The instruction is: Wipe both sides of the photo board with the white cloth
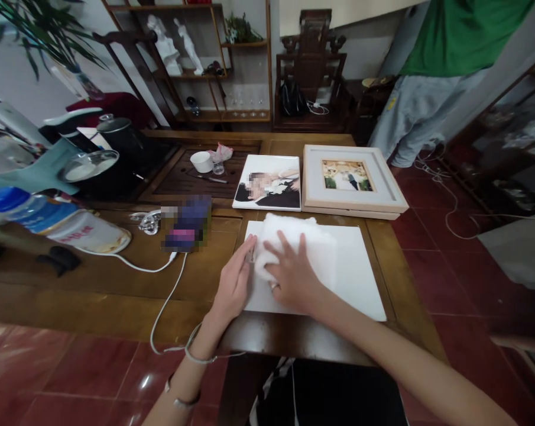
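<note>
A white flat panel (351, 278) lies on the wooden table (116, 296) in front of me. A white cloth (289, 234) rests on its upper left part. My right hand (294, 275) lies flat on the cloth with fingers spread. My left hand (234, 284) rests against the panel's left edge, fingers straight and together, holding nothing I can see. Behind the panel lie an unframed photo print (269, 183) and a white picture frame (353, 180) with a photo in it.
A phone (187, 228) with a white cable (161, 313) lies left of the panel. A lying plastic bottle (58, 219), a kettle (120, 133), a white cup (201, 161) and a tea tray (178, 177) fill the left. A person in green (448, 53) stands at back right.
</note>
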Available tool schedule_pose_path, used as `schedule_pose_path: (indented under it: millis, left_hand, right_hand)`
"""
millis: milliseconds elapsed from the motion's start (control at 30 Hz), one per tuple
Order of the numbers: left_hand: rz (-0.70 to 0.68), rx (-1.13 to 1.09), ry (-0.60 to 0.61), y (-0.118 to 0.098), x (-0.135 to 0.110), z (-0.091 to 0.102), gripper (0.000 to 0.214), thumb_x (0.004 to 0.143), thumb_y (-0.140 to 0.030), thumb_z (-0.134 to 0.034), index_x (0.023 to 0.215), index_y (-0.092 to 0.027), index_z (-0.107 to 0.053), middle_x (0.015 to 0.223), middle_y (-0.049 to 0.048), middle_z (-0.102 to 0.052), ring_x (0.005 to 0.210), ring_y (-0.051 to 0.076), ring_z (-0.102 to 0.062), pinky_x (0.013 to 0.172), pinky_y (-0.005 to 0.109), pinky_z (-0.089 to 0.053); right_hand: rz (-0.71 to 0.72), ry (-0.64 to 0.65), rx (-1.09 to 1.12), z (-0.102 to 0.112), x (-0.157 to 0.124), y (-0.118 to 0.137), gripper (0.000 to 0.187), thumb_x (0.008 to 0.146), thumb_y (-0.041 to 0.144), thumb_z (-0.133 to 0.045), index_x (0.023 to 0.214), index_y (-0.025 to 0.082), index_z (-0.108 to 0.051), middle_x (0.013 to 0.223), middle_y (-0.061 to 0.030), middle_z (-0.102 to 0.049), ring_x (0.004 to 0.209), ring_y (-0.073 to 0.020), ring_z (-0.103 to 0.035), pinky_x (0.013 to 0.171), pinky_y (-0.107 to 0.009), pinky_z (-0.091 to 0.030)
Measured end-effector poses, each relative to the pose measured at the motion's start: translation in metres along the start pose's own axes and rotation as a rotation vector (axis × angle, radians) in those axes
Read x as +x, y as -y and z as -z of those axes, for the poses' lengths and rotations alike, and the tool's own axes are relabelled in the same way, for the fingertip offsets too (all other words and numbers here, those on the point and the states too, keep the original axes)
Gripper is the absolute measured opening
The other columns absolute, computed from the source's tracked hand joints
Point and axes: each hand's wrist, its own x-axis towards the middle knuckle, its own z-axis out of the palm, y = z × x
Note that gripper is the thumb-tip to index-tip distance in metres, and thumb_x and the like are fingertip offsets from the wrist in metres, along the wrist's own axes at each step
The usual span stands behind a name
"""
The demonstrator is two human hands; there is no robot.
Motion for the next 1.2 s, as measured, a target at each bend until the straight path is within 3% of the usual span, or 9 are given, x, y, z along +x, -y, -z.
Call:
schedule_pose_path:
  millis: [167,267,333,533,700,833,933,1067,1200]
  left_hand:
    - [0.044,-0.068,0.0,-0.001,-0.003,0.001,0.047,0.099,-0.033,-0.023,0.144,-0.023,-0.032,0.152,0.0048,-0.034,0.14,0.021,-0.031,0.117,0.045,-0.023]
    - [0.009,0.018,0.071,-0.002,-0.004,-0.001,0.046,0.099,-0.029,-0.022,0.143,-0.023,-0.035,0.154,0.005,-0.031,0.142,0.021,-0.027,0.118,0.046,-0.022]
    - [-0.006,0.096,0.109,-0.001,-0.003,-0.003,0.045,0.099,-0.027,-0.025,0.141,-0.021,-0.038,0.152,0.008,-0.033,0.142,0.022,-0.027,0.117,0.048,-0.024]
    - [-0.08,0.233,0.111,0.007,-0.001,-0.009,0.043,0.093,-0.014,-0.034,0.134,-0.018,-0.045,0.144,0.0133,-0.044,0.139,0.025,-0.034,0.114,0.053,-0.029]
    - [-0.083,0.274,0.102,0.008,0.0,-0.01,0.043,0.089,-0.01,-0.038,0.129,-0.018,-0.048,0.138,0.0142,-0.049,0.135,0.026,-0.039,0.112,0.053,-0.032]
    - [-0.076,0.268,0.095,0.008,0.001,-0.009,0.039,0.088,-0.01,-0.04,0.124,-0.016,-0.052,0.13,0.0155,-0.054,0.129,0.026,-0.046,0.11,0.051,-0.036]
    - [-0.089,0.261,0.075,0.01,0.0,-0.011,0.039,0.089,-0.01,-0.04,0.125,-0.017,-0.052,0.134,0.0146,-0.052,0.132,0.025,-0.044,0.111,0.051,-0.035]
    - [-0.111,0.235,0.057,0.012,-0.001,-0.013,0.04,0.091,-0.011,-0.04,0.129,-0.017,-0.05,0.139,0.0146,-0.049,0.136,0.025,-0.038,0.112,0.053,-0.033]
    - [-0.1,0.236,0.064,0.01,0.0,-0.013,0.039,0.092,-0.011,-0.039,0.129,-0.017,-0.049,0.14,0.0148,-0.048,0.137,0.025,-0.038,0.111,0.055,-0.033]
  right_hand:
    - [0.237,0.178,0.167,0.003,-0.052,0.034,0.028,0.078,0.029,-0.055,0.103,0.022,-0.066,0.15,-0.0059,-0.038,0.144,-0.0362,-0.005,0.106,-0.071,0.008]
    - [0.215,0.225,0.214,0.012,-0.074,0.029,0.028,0.079,0.029,-0.055,0.104,0.023,-0.065,0.146,-0.003,-0.044,0.144,-0.0299,-0.008,0.112,-0.064,0.007]
    - [0.134,0.185,0.198,0.017,-0.075,0.015,0.027,0.078,0.025,-0.055,0.103,0.023,-0.065,0.144,-0.003,-0.046,0.144,-0.0276,-0.011,0.114,-0.061,0.003]
    - [-0.045,0.019,0.128,0.023,-0.025,-0.027,0.025,0.083,0.016,-0.045,0.099,0.018,-0.063,0.126,-0.0135,-0.061,0.142,-0.0286,-0.023,0.111,-0.065,-0.011]
    - [-0.069,-0.068,0.116,0.015,0.039,-0.019,0.026,0.09,0.022,-0.04,0.101,0.017,-0.062,0.116,-0.0134,-0.065,0.138,-0.0285,-0.031,0.109,-0.063,-0.013]
    - [-0.079,-0.118,0.11,0.007,0.057,-0.008,0.026,0.089,0.021,-0.042,0.105,0.016,-0.061,0.122,-0.0155,-0.062,0.139,-0.0257,-0.028,0.112,-0.06,-0.01]
    - [-0.101,-0.135,0.117,0.01,0.043,-0.015,0.022,0.088,0.022,-0.043,0.099,0.017,-0.062,0.123,-0.0151,-0.062,0.138,-0.0261,-0.032,0.112,-0.058,-0.013]
    - [-0.184,-0.148,0.13,0.022,0.003,-0.046,0.022,0.089,0.02,-0.04,0.088,0.019,-0.062,0.117,-0.0102,-0.066,0.127,-0.0288,-0.048,0.114,-0.054,-0.018]
    - [-0.342,-0.194,0.132,0.027,-0.041,-0.081,0.029,0.091,0.022,-0.035,0.102,0.018,-0.061,0.127,-0.0113,-0.061,0.129,-0.0358,-0.044,0.107,-0.058,-0.031]
